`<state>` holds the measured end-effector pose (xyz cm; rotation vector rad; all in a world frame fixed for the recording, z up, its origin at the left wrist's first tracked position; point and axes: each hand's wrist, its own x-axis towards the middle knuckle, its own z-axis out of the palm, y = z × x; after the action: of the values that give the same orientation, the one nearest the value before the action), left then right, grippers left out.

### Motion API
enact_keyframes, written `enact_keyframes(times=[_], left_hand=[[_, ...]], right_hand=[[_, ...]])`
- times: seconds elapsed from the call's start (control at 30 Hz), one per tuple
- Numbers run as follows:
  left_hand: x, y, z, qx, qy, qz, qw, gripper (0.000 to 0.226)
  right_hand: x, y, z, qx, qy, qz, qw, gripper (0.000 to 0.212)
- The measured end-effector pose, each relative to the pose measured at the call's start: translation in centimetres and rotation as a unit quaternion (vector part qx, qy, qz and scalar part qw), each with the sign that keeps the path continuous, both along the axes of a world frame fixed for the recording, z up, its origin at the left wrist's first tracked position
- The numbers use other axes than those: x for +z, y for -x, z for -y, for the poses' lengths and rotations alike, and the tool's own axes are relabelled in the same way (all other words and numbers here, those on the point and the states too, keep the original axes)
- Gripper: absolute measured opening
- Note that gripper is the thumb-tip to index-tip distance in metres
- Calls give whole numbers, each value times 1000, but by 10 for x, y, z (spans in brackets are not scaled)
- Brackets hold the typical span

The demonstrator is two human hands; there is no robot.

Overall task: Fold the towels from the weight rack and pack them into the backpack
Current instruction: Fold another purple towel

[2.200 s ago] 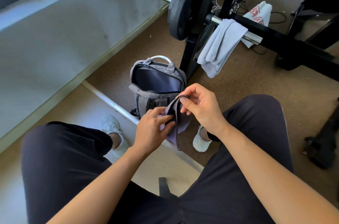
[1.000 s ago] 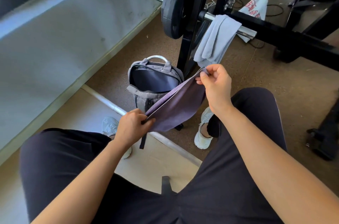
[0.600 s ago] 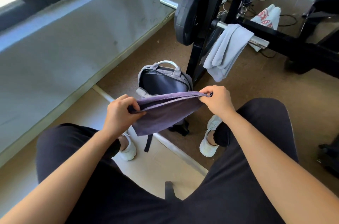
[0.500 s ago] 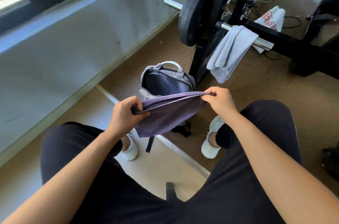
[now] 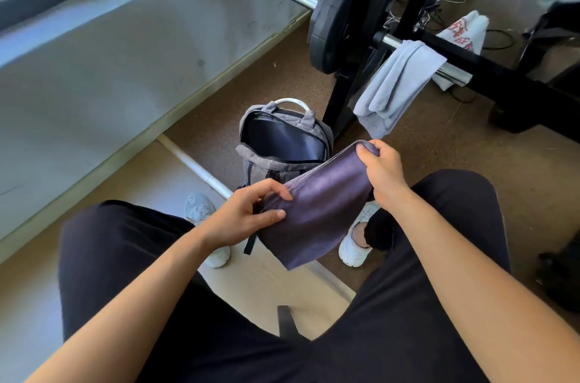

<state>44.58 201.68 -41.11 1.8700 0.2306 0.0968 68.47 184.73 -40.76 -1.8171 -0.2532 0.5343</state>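
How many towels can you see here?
3: a dark purple towel held between both hands, a pale grey towel draped over the steel bar, and a white towel with red print beyond the rack. Others may be hidden.

three towels (image 5: 317, 213) (one held), one backpack (image 5: 282, 144), two hands (image 5: 241, 214)

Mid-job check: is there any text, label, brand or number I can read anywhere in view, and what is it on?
White cloth with red print, on the floor behind the rack: red characters, too blurred to read.
Light grey towel hanging on the bar: faint marks near its lower hem, too small to read.
Backpack, purple towel, weight plate: no text visible.
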Motion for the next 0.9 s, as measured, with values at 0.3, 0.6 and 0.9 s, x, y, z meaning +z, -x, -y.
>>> enact_keyframes(times=[0.3, 0.6, 0.9], left_hand=[[-6, -2, 6, 47, -160, -10, 986, 28], [-10, -2, 7, 46, -279, 0, 959, 32], [-17, -6, 8, -63, -412, -18, 909, 41]], right_hand=[[5, 3, 1, 10, 13, 86, 996, 23], [5, 0, 3, 12, 5, 133, 991, 16], [9, 4, 4, 25, -6, 194, 981, 11]])
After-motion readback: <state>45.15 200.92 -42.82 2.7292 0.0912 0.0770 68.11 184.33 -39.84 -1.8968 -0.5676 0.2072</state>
